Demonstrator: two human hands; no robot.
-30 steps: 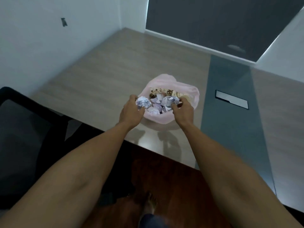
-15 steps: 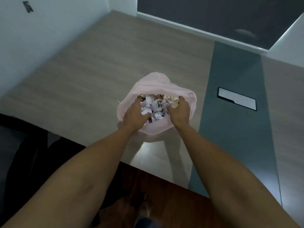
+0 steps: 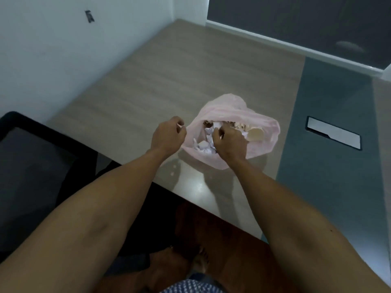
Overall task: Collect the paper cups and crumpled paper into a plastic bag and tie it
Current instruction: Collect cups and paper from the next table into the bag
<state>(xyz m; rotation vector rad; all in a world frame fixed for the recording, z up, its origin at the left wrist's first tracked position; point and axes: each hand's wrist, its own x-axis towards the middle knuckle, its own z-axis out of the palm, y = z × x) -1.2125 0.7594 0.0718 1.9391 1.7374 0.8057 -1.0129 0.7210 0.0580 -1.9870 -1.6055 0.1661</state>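
A pink plastic bag [image 3: 262,142] sits on the wooden table [image 3: 148,87] near its front edge, its mouth open toward me. Inside lie several crumpled paper balls [image 3: 204,145] and paper cups [image 3: 255,134]. My left hand [image 3: 167,136] is at the bag's left rim with curled fingers pinching the pink edge. My right hand [image 3: 229,142] is over the bag's mouth, fingers curled and gripping the near rim; it hides part of the contents.
A dark office chair [image 3: 31,166] stands at the left beside the table. A grey strip [image 3: 330,123] runs down the table with a white cable hatch [image 3: 333,132] to the bag's right. A white wall is at left.
My left hand has moved left and pulled the bag's left rim outward. My right hand shifted over the middle of the mouth. The bag's opening now shows a cup at its right.
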